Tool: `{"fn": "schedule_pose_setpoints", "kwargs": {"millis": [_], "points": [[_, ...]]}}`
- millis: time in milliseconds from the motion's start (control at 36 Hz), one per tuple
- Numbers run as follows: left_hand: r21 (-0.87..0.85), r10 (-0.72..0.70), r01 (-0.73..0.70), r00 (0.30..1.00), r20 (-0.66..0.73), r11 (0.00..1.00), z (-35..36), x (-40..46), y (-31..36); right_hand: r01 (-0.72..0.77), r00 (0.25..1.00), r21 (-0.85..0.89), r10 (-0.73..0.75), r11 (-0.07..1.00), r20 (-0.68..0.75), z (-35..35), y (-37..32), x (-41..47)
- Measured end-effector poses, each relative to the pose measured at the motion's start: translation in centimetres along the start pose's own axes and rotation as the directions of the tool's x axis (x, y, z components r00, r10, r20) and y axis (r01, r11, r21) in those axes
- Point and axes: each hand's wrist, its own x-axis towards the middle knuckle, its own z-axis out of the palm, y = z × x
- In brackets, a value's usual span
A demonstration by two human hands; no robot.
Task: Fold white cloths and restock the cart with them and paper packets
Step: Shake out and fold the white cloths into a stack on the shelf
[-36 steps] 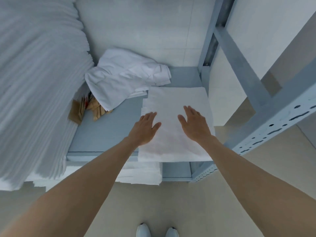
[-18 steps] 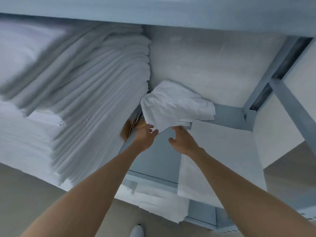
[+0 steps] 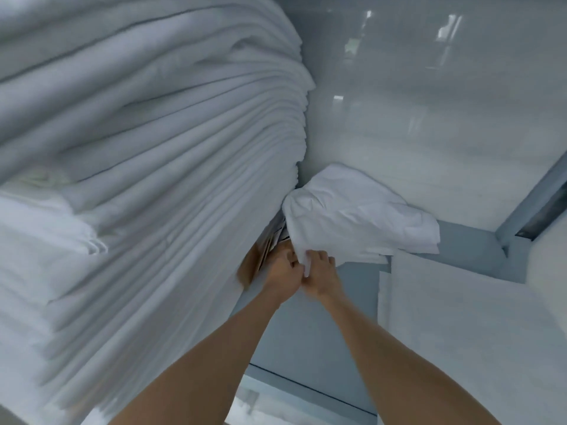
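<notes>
A crumpled white cloth (image 3: 356,216) lies at the back of the grey cart shelf (image 3: 346,308). My left hand (image 3: 283,273) and my right hand (image 3: 320,273) meet at its near corner, and both pinch that corner. A folded white cloth (image 3: 460,326) lies flat on the shelf at the right. Brown paper packets (image 3: 253,265) stand wedged between the crumpled cloth and the big stack, partly hidden by my left hand.
A tall stack of folded white linen (image 3: 147,185) fills the left half of the view and leans over the shelf. A pale wall (image 3: 429,102) backs the shelf. A grey metal upright (image 3: 534,204) rises at the right. More white cloth shows below the shelf's front edge.
My hands left the flat folded cloth, reached back to the crumpled cloth and closed together on its near corner. The view has swung up and closer to the shelf.
</notes>
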Motion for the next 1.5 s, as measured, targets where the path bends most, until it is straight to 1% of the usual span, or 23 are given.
{"fn": "schedule_pose_setpoints", "kwargs": {"millis": [139, 222, 306, 389, 472, 556, 611, 667, 722, 778, 833, 861, 917, 972, 1028, 1056, 1111, 1167, 1194, 1250, 1333, 1417, 1500], "points": [[-0.007, 0.002, -0.002, 1.000, -0.012, 1.000, -0.1, 0.8, -0.6, -0.038, 0.990, 0.006, 0.038, 0.999, -0.139, 0.4, 0.0, 0.6], [-0.001, -0.017, 0.017, 0.999, -0.049, 1.000, -0.2, 0.6, -0.8, -0.103, 0.972, 0.109, 0.123, 0.989, -0.200, -0.5, 0.4, 0.8], [-0.002, -0.049, 0.049, 0.995, -0.087, 0.999, -0.2, 0.8, -0.7, -0.113, 0.925, 0.245, 0.192, 0.963, -0.328, -2.5, 0.6, 0.9], [-0.117, -0.110, 0.100, 0.990, -0.083, 0.988, 0.1, 1.1, -0.2, -0.054, 0.812, 0.413, 0.281, 0.909, -0.512, -5.7, 0.1, 1.2], [-0.346, -0.156, 0.146, 0.988, 0.000, 0.927, 0.9, 1.8, 1.7, 0.035, 0.643, 0.619, 0.457, 0.784, -0.615, -9.5, -0.3, 1.1], [-0.600, -0.206, 0.260, 0.966, 0.159, 0.756, 2.2, 2.5, 4.4, 0.158, 0.543, 0.777, 0.604, 0.609, -0.583, -13.0, 0.3, -0.1], [-0.722, -0.161, 0.297, 0.954, 0.252, 0.625, 3.2, 3.0, 5.9, 0.259, 0.487, 0.825, 0.669, 0.503, -0.561, -14.8, 1.7, -1.6], [-0.759, -0.131, 0.294, 0.954, 0.269, 0.582, 4.0, 3.3, 7.3, 0.346, 0.453, 0.853, 0.727, 0.390, -0.516, -16.1, 3.2, -3.2], [-0.766, -0.119, 0.306, 0.949, 0.291, 0.565, 5.5, 3.1, 9.1, 0.374, 0.406, 0.859, 0.771, 0.350, -0.491, -17.3, 5.1, -4.9], [-0.747, -0.103, 0.332, 0.936, 0.337, 0.577, 7.2, 2.6, 10.7, 0.360, 0.335, 0.858, 0.807, 0.367, -0.486, -17.8, 7.1, -6.7], [-0.691, -0.142, 0.354, 0.927, 0.346, 0.631, 8.7, 2.1, 11.6, 0.279, 0.292, 0.866, 0.823, 0.414, -0.488, -17.3, 9.1, -8.4], [-0.648, -0.177, 0.362, 0.926, 0.334, 0.671, 9.4, 1.8, 11.7, 0.220, 0.296, 0.869, 0.818, 0.444, -0.493, -16.6, 10.0, -9.3], [-0.577, -0.224, 0.358, 0.930, 0.292, 0.734, 10.6, 1.6, 11.6, 0.046, 0.362, 0.845, 0.779, 0.534, -0.512, -15.1, 11.8, -10.9], [-0.573, -0.232, 0.342, 0.938, 0.257, 0.745, 11.6, 1.6, 11.3, -0.172, 0.488, 0.749, 0.716, 0.640, -0.499, -13.5, 13.6, -12.4], [-0.540, -0.192, 0.294, 0.952, 0.238, 0.789, 12.1, 1.6, 11.3, -0.369, 0.619, 0.631, 0.687, 0.682, -0.381, -12.4, 15.0, -13.6], [-0.520, -0.163, 0.266, 0.958, 0.237, 0.812, 12.1, 1.6, 11.7, -0.434, 0.659, 0.587, 0.685, 0.684, -0.311, -12.2, 15.3, -14.1], [-0.492, -0.125, 0.234, 0.962, 0.244, 0.839, 12.1, 1.6, 12.5, -0.476, 0.695, 0.514, 0.663, 0.714, -0.278, -12.4, 15.5, -14.5], [-0.476, -0.057, 0.183, 0.962, 0.268, 0.860, 12.5, 1.8, 13.3, -0.455, 0.689, 0.436, 0.617, 0.777, -0.380, -13.2, 15.3, -13.9], [-0.466, -0.013, 0.149, 0.959, 0.283, 0.872, 12.9, 1.7, 13.7, -0.416, 0.673, 0.462, 0.607, 0.783, -0.423, -13.7, 15.1, -13.2], [-0.410, 0.057, 0.076, 0.951, 0.304, 0.909, 13.7, 1.0, 14.7, -0.261, 0.650, 0.663, 0.636, 0.701, -0.416, -15.2, 14.0, -11.6], [-0.245, 0.232, -0.156, 0.917, 0.325, 0.957, 14.9, -0.3, 15.9, -0.055, 0.702, 0.891, 0.651, 0.451, -0.287, -17.9, 11.9, -9.2], [-0.139, 0.400, -0.376, 0.837, 0.374, 0.916, 16.0, -2.1, 16.5, -0.081, 0.787, 0.937, 0.598, 0.341, -0.150, -20.6, 10.9, -7.5], [0.000, 0.480, -0.533, 0.763, 0.433, 0.846, 16.5, -3.3, 17.1, -0.229, 0.772, 0.929, 0.635, 0.291, -0.009, -21.8, 11.1, -7.9]]}}
